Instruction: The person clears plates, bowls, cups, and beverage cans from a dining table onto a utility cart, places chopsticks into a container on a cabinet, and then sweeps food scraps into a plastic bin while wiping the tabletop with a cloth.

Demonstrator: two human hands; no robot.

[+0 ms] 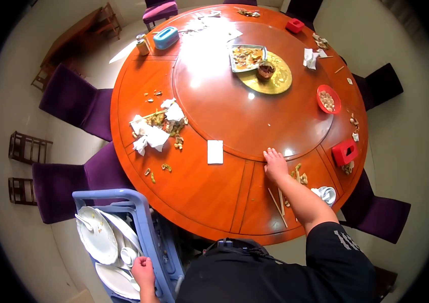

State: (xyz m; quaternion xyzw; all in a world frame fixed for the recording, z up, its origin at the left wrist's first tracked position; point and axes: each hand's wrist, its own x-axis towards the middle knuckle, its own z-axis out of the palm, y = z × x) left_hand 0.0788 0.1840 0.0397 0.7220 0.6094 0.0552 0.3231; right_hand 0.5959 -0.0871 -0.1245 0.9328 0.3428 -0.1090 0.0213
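Note:
My right hand (276, 165) lies flat, fingers stretched out, on the rim of the turntable (224, 116) in the round wooden table. Close to it are chopsticks (277, 207), some food scraps and a small stack of white bowls (327, 195). At the lower left, my left hand (144, 272) is closed at the inner side of the blue cart (141, 202). Whatever its fingers hold, if anything, is hidden. Beside it in the cart lie white plates (98, 237), a small white cup (127, 256) and white spoons.
A rectangular dish (248, 58) of leftovers and a brown bowl (265, 70) rest by a gold disc (278, 81). Also on the table are a red bowl (328, 99), crumpled napkins (153, 137), a white paper (215, 152) and tissue boxes (166, 38). Purple chairs (75, 98) surround it.

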